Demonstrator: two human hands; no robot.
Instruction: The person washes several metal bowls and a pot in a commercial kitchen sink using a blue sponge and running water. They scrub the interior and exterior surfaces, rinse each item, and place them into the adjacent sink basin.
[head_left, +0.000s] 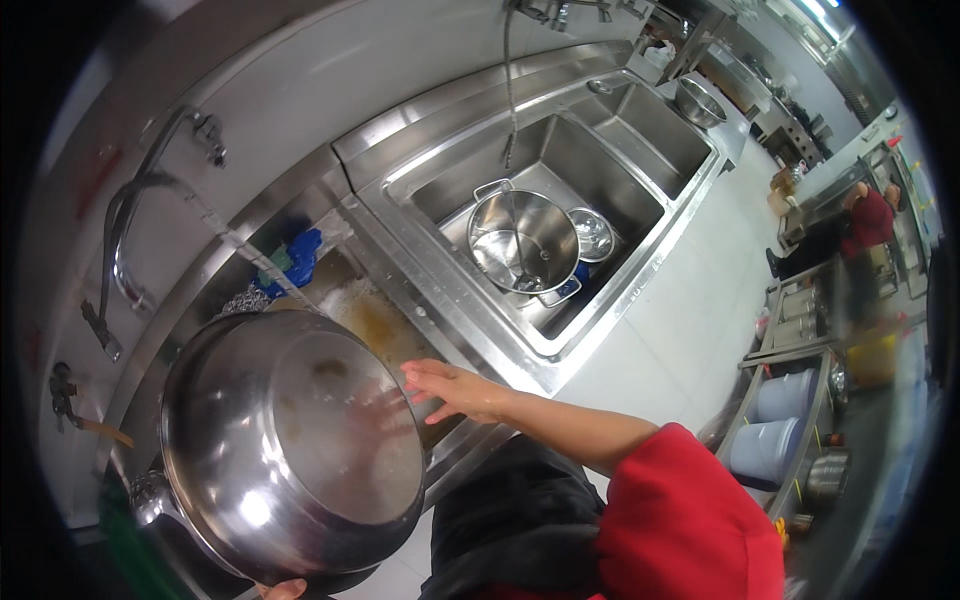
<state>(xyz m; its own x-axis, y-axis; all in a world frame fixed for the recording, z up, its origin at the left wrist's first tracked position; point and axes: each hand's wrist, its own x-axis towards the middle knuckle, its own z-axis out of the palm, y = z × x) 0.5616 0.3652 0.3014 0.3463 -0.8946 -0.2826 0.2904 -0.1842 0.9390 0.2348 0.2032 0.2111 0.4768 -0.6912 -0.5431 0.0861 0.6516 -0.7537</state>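
A large stainless steel bowl (345, 427) is tilted up at the lower left, its rounded underside towards me. Fingers of my left hand (283, 589) show at its lower rim and grip it; the rest of that hand is hidden behind the bowl. My right hand (454, 391) is beside the bowl's right side, fingers apart, holding nothing; whether a fingertip touches the steel I cannot tell. Behind the bowl, a stream of water (255, 259) runs from a wall faucet (161, 180) into the near sink basin (375, 307), which holds brownish, sudsy water. A blue cloth (304, 259) lies at that basin's back.
A two-handled steel pot (525, 240) and a steel lid or bowl (592, 234) sit in the middle sink. Another steel bowl (699, 102) stands beyond the far basin. At right are a rack with white buckets (765, 450) and a person in red (870, 217).
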